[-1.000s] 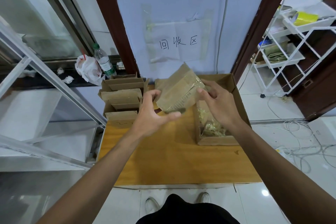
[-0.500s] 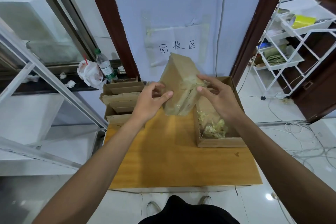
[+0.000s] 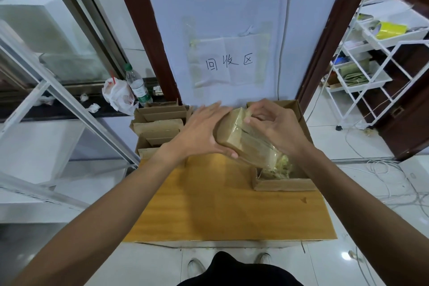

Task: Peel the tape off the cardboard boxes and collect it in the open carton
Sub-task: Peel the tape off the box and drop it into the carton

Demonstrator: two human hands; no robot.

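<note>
Left hand (image 3: pixel 202 132): grips the cardboard box (image 3: pixel 243 144) at its left end, fingers along the far side, thumb hooked under the near edge
Right hand (image 3: pixel 276 127): fingers curled onto the box's taped top; whether they pinch tape, cannot tell
Box: held tilted above the table (image 3: pixel 220 204), partly over the open carton (image 3: pixel 285 183)
Carton: right side of table, crumpled tape (image 3: pixel 278 167) inside
Table's left: flattened boxes (image 3: pixel 160 123) stacked

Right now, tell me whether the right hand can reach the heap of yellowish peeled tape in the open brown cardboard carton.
Probably not straight away: the right hand pinches the tape-wrapped cardboard box, which hangs over the carton and covers much of the tape heap.
</note>
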